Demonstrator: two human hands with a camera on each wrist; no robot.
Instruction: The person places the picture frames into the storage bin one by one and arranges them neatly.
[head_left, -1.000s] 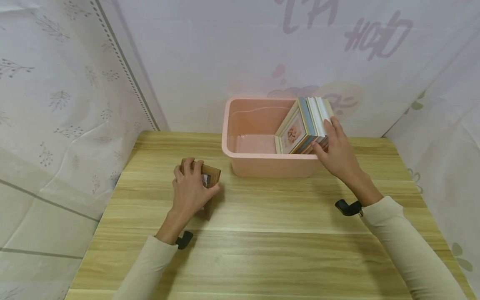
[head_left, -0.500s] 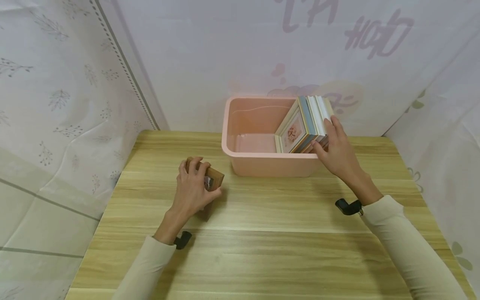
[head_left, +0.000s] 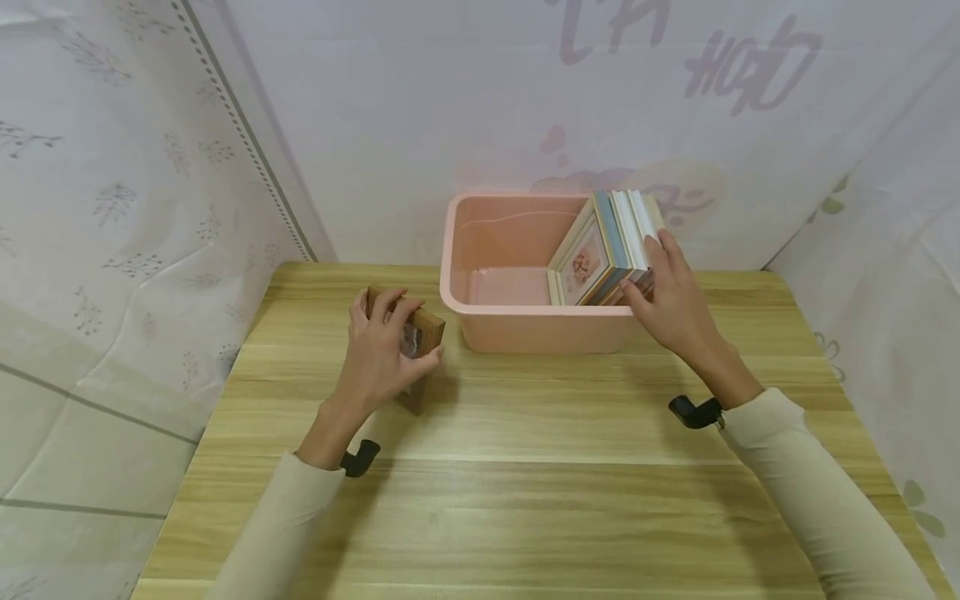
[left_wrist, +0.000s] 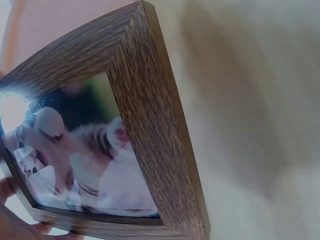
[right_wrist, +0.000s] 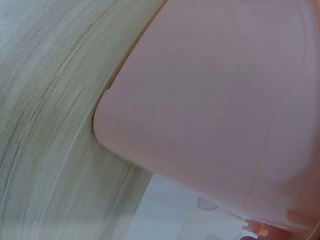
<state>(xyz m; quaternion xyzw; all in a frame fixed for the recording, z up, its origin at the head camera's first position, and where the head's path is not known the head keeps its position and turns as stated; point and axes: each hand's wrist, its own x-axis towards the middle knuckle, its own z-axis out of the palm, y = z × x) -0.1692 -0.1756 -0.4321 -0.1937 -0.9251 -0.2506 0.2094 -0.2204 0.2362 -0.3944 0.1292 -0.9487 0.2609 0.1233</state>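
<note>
My left hand (head_left: 375,350) grips a brown wood-grain picture frame (head_left: 427,327) by its top edge, left of the pink bin (head_left: 547,329). In the left wrist view, this picture frame (left_wrist: 150,110) holds a photo of a striped kitten behind shiny glass. Several picture frames (head_left: 611,242) lean in a row at the bin's right end, some white, one blue-grey, the front one cream with a pink flower picture. My right hand (head_left: 671,304) holds this row at its near top corner, thumb in front and fingers over the top. Its fingertips are partly hidden.
The bin stands near the back edge of the wooden table (head_left: 525,517), close to the wall sheet (head_left: 420,100). Its left half shows bare floor. In the right wrist view the bin's outer wall (right_wrist: 200,100) fills most of the picture.
The left hand has raised the brown picture frame a little and moved it slightly away from me. My right hand and the row of frames have stayed in place.
</note>
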